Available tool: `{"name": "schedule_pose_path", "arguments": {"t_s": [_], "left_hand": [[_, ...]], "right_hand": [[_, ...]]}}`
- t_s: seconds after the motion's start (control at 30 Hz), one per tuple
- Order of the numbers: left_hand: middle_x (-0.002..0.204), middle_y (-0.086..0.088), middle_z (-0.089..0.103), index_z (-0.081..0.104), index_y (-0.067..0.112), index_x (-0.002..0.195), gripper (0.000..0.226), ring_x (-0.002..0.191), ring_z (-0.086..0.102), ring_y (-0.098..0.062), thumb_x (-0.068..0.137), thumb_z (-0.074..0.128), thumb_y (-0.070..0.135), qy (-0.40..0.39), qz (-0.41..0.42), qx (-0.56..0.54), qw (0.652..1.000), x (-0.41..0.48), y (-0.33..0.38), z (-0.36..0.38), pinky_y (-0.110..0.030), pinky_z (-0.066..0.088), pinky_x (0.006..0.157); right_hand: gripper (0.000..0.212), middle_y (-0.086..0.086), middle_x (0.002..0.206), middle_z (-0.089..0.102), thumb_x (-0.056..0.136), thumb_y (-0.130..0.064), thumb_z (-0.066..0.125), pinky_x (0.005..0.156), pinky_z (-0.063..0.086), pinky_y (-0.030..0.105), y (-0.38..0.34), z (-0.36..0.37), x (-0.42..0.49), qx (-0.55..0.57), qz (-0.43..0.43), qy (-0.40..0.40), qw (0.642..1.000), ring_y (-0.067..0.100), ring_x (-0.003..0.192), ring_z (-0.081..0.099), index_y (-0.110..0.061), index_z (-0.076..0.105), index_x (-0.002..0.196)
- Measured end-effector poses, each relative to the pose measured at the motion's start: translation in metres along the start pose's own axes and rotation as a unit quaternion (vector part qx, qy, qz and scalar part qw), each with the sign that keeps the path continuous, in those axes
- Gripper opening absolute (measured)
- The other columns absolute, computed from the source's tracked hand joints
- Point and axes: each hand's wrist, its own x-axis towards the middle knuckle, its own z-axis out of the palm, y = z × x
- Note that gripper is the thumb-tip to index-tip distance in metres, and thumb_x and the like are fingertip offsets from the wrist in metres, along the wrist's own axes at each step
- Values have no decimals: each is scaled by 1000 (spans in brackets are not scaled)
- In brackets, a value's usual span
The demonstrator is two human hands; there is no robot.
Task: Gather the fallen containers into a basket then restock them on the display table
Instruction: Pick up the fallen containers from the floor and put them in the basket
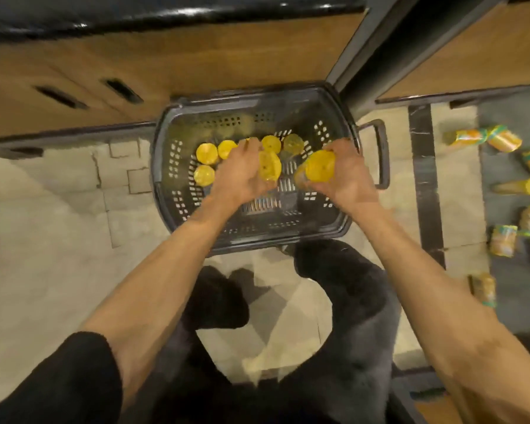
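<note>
arms outstretched; left hand [242,174] grips a container [270,166], right hand [351,175] another container [318,166].

You get one wide-angle view from your own head, facing steeply down and slightly forward, close above your left hand [242,175] and right hand [349,179] over the basket [172,191], with the floor [58,224] spreading to both edges.
</note>
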Motion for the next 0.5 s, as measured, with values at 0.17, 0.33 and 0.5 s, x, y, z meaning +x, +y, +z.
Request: {"name": "schedule_pose_path", "arguments": {"t_s": [0.17, 0.33, 0.5], "left_hand": [[128, -12, 51, 45, 10, 130, 77, 121, 51, -34, 69, 84, 37, -12, 33, 63, 997, 62, -41, 60, -45, 43, 94], [130, -12, 52, 42, 10, 132, 81, 121, 52, -35, 67, 84, 37, -19, 66, 85, 994, 104, -76, 118, -45, 45, 92], [130, -12, 53, 45, 9, 130, 80, 119, 52, -33, 67, 85, 39, -25, 108, 85, 990, 136, -105, 152, -41, 43, 89]], "right_hand": [[71, 14, 123, 52, 68, -32, 86, 89, 45, 40, 39, 75, 54, -26, -8, 20, 999, 34, 110, 56, -8, 52, 125], [67, 15, 122, 55, 70, -33, 85, 88, 43, 37, 73, 127, 96, -44, -16, 35, 998, 32, 109, 56, -6, 53, 123], [77, 14, 121, 54, 65, -39, 87, 86, 45, 38, 98, 156, 129, -91, -12, 21, 996, 31, 107, 56, -6, 51, 124]]}}
